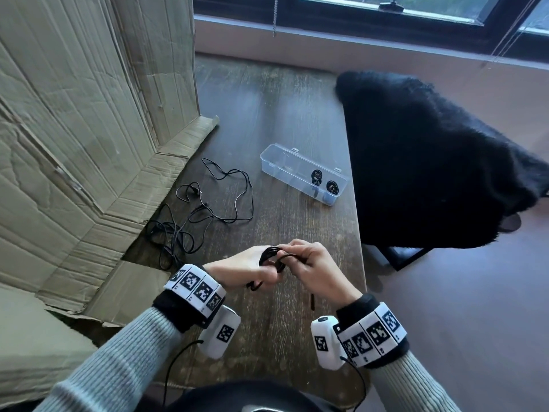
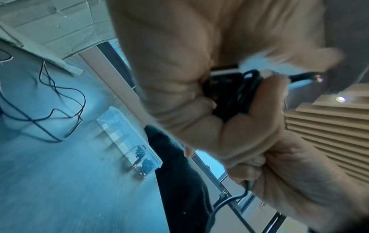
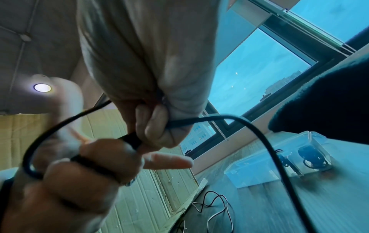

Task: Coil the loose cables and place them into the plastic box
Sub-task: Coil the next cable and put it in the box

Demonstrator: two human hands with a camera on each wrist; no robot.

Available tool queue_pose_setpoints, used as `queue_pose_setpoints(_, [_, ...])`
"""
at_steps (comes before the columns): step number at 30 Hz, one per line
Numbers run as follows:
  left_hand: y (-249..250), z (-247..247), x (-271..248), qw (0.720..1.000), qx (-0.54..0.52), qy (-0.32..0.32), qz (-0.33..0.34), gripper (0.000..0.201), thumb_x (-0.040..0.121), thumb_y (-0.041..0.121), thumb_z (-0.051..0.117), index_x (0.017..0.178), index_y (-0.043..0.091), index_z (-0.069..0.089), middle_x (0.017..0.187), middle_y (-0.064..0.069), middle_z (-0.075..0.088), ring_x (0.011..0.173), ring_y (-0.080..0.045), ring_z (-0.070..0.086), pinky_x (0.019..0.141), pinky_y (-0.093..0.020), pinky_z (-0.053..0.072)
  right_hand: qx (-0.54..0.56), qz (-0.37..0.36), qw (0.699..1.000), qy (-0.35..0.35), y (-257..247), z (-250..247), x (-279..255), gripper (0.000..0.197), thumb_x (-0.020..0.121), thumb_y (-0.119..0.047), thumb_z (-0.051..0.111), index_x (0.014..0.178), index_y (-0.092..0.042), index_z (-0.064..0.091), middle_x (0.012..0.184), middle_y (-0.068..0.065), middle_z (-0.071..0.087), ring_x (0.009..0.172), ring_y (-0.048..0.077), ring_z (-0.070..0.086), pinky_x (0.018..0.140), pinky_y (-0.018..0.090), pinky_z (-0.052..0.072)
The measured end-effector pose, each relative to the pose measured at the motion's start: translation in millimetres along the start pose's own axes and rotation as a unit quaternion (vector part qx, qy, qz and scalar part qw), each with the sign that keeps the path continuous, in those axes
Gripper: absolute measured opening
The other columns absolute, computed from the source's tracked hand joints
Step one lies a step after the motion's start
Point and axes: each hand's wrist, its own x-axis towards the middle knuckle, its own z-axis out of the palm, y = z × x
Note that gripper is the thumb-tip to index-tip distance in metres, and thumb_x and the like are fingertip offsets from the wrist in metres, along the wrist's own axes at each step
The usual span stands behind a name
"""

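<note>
My left hand (image 1: 252, 267) holds a small coil of black cable (image 1: 271, 256) above the near part of the wooden table (image 1: 267, 114). The loops lie round its fingers (image 3: 111, 156). My right hand (image 1: 300, 257) pinches the free strand of the same cable (image 3: 219, 117) next to the coil, and the cable's tail (image 1: 312, 301) hangs below it. The clear plastic box (image 1: 276, 162) stands open farther back on the table, with two coiled cables (image 1: 317, 175) at its right end. Loose black cables (image 1: 208, 203) lie tangled to the left of the box.
Flattened cardboard (image 1: 74, 144) leans along the left side and overlaps the table edge. A black fuzzy cloth (image 1: 430, 159) is draped over a chair just right of the table, close to the box. A window sill runs along the back.
</note>
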Motion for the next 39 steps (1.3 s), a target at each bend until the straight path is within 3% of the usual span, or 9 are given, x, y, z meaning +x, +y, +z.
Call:
queue_pose_setpoints(7, [4.1, 0.9, -8.1, 0.995, 0.057, -0.058, -0.057, 0.015, 0.102, 0.013, 0.04, 0.087, 0.016, 0.039, 0.067, 0.005, 0.043, 0.053, -0.007, 0.034, 0.044, -0.018, 0.031, 0.099, 0.065, 0.981, -0.154, -20.2, -33.5, -2.1, 0.026, 0.086, -0.032, 0.071, 0.103, -0.013, 0.075, 0.082, 0.014, 0.072, 0.071, 0.015, 0.059, 0.066, 0.031, 0.046])
queue_pose_setpoints(10, [9.9, 1.7, -10.3, 0.988, 0.114, -0.083, -0.063, 0.005, 0.101, 0.012, 0.041, 0.099, 0.007, 0.042, 0.069, 0.004, 0.05, 0.054, -0.009, 0.038, 0.045, -0.02, 0.036, 0.057, 0.044, 0.985, -0.155, -24.0, -32.1, -2.9, 0.033, 0.089, -0.048, 0.061, 0.088, -0.019, 0.076, 0.056, 0.0, 0.05, 0.049, 0.011, 0.039, 0.046, 0.03, 0.027])
queue_pose_setpoints(14, [18.8, 6.6, -11.1, 0.986, 0.138, -0.085, -0.041, 0.024, 0.1, 0.012, 0.042, 0.114, -0.006, 0.034, 0.069, 0.002, 0.051, 0.052, -0.011, 0.037, 0.043, -0.021, 0.034, 0.076, 0.004, 0.993, -0.087, -18.3, -20.2, -7.2, 0.023, 0.093, -0.019, 0.062, 0.072, -0.021, 0.072, 0.059, -0.013, 0.056, 0.049, -0.002, 0.04, 0.049, 0.012, 0.031])
queue_pose_setpoints(18, [25.6, 6.2, -12.2, 0.983, 0.157, -0.089, -0.031, 0.023, 0.102, 0.01, 0.041, 0.12, -0.003, 0.036, 0.068, 0.0, 0.051, 0.05, -0.013, 0.036, 0.042, -0.022, 0.034, 0.173, 0.038, 0.979, -0.099, -19.1, -23.6, -13.7, 0.049, 0.091, -0.046, 0.06, 0.08, 0.0, 0.07, 0.065, -0.003, 0.046, 0.057, 0.01, 0.033, 0.051, 0.019, 0.028])
queue_pose_setpoints(21, [28.8, 7.4, -12.0, 0.981, 0.166, -0.092, -0.034, 0.024, 0.101, 0.01, 0.042, 0.124, 0.002, 0.037, 0.068, -0.001, 0.051, 0.049, -0.014, 0.035, 0.042, -0.022, 0.035, 0.153, 0.046, 0.984, -0.081, -23.1, -22.6, -13.1, 0.061, 0.092, -0.04, 0.058, 0.077, 0.02, 0.06, 0.065, 0.005, 0.045, 0.054, 0.011, 0.034, 0.048, 0.021, 0.028])
queue_pose_setpoints(25, [27.2, 8.7, -8.9, 0.981, 0.168, -0.088, -0.045, 0.015, 0.101, 0.012, 0.044, 0.113, 0.007, 0.036, 0.065, -0.001, 0.054, 0.049, -0.015, 0.036, 0.043, -0.024, 0.034, 0.146, 0.084, 0.983, -0.079, -24.9, -22.7, -11.0, 0.061, 0.09, -0.043, 0.063, 0.086, 0.018, 0.061, 0.058, 0.007, 0.04, 0.051, 0.014, 0.029, 0.047, 0.028, 0.022])
queue_pose_setpoints(29, [21.8, 11.5, -2.7, 0.986, 0.146, -0.026, -0.079, 0.053, 0.1, 0.012, 0.045, 0.14, 0.016, 0.009, 0.064, 0.001, 0.057, 0.048, -0.012, 0.038, 0.041, -0.022, 0.035, 0.173, 0.12, 0.975, -0.074, -22.7, -20.7, -9.1, 0.019, 0.098, -0.012, 0.053, 0.099, 0.002, 0.066, 0.055, -0.007, 0.052, 0.047, 0.006, 0.035, 0.042, 0.017, 0.027])
queue_pose_setpoints(35, [24.6, 8.7, -1.0, 0.988, 0.131, -0.051, -0.061, 0.012, 0.101, 0.014, 0.043, 0.11, 0.007, 0.039, 0.064, 0.0, 0.053, 0.047, -0.011, 0.034, 0.04, -0.02, 0.032, 0.093, 0.02, 0.995, -0.01, -16.7, -14.0, -13.1, 0.018, 0.095, -0.003, 0.056, 0.101, 0.003, 0.072, 0.058, -0.016, 0.065, 0.051, -0.004, 0.056, 0.054, 0.008, 0.04])
queue_pose_setpoints(39, [23.3, 6.1, 6.3, 0.976, 0.216, 0.014, -0.004, 0.01, 0.095, 0.016, 0.056, 0.092, 0.008, 0.053, 0.067, 0.006, 0.063, 0.056, -0.011, 0.057, 0.053, -0.03, 0.05, 0.088, 0.01, 0.995, 0.034, -12.5, -15.3, -10.8, 0.017, 0.093, -0.001, 0.058, 0.098, 0.002, 0.073, 0.062, -0.015, 0.068, 0.057, -0.005, 0.061, 0.058, 0.008, 0.044])
